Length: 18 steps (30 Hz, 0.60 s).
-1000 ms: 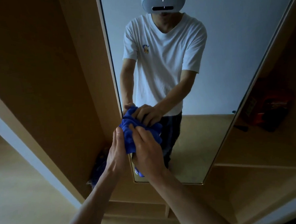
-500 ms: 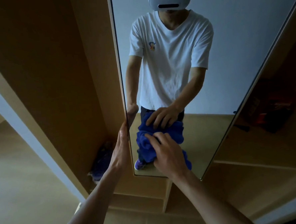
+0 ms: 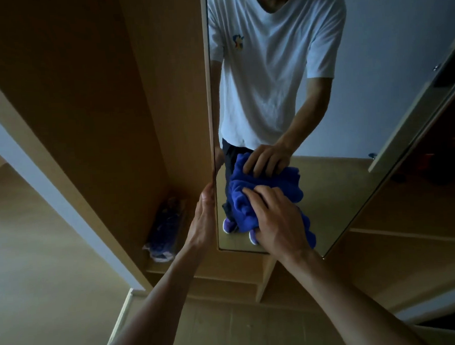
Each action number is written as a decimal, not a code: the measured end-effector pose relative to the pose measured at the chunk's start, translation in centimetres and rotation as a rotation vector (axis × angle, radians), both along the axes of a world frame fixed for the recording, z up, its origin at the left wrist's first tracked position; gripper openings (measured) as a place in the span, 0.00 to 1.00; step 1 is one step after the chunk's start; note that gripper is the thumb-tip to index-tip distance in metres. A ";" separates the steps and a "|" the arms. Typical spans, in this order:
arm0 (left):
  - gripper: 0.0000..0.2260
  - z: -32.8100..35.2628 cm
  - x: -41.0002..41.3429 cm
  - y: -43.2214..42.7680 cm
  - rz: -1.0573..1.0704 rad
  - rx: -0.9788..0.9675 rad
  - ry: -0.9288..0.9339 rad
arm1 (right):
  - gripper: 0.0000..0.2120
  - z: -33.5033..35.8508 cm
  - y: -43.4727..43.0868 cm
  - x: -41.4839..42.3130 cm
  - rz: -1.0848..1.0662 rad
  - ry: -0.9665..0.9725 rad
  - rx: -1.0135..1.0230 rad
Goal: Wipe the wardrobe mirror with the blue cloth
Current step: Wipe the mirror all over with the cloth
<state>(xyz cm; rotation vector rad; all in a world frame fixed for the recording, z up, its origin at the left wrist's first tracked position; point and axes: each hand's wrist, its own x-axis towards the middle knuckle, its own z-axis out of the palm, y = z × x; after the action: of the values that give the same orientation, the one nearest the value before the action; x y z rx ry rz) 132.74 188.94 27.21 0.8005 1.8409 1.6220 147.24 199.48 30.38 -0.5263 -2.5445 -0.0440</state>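
Now, your right hand (image 3: 277, 222) grips the bunched blue cloth (image 3: 242, 211), fingers curled into its folds. It presses the cloth against the lower part of the wardrobe mirror (image 3: 329, 192), just above the bottom edge. Your left hand (image 3: 204, 221) lies with straight fingers along the mirror's left edge, holding nothing and apparently steadying the panel.

To wipe well, you should probably spread the cloth flatter so more of it meets the glass. Press evenly, work in overlapping strokes, and take in the bottom corners, which a wad reaches poorly. Brace with the left hand on the edge rather than the glass, or it may leave prints.

The mirror stands upright and faces you. Its long axis runs vertically, from the bottom edge by your hands up out of view. The cloth is a crumpled wad with no clear axis of its own.
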 end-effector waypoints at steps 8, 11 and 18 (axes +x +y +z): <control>0.24 -2.0 -0.6 0.2 0.010 0.010 -0.008 | 0.28 -3.3 -0.7 -0.9 -0.025 -0.009 0.076; 0.26 -2.6 -0.9 0.1 -0.010 0.015 0.010 | 0.26 -2.6 -0.9 -1.0 -0.013 0.001 0.117; 0.21 -4.4 -0.7 0.6 0.038 0.062 0.064 | 0.32 -1.7 -1.7 -1.9 0.019 0.044 0.164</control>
<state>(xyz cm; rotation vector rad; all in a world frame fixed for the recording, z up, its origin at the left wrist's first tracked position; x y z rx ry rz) 132.05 189.49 22.79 0.8586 1.8680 1.7032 145.37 197.74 28.65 -0.4347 -2.4751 -0.2295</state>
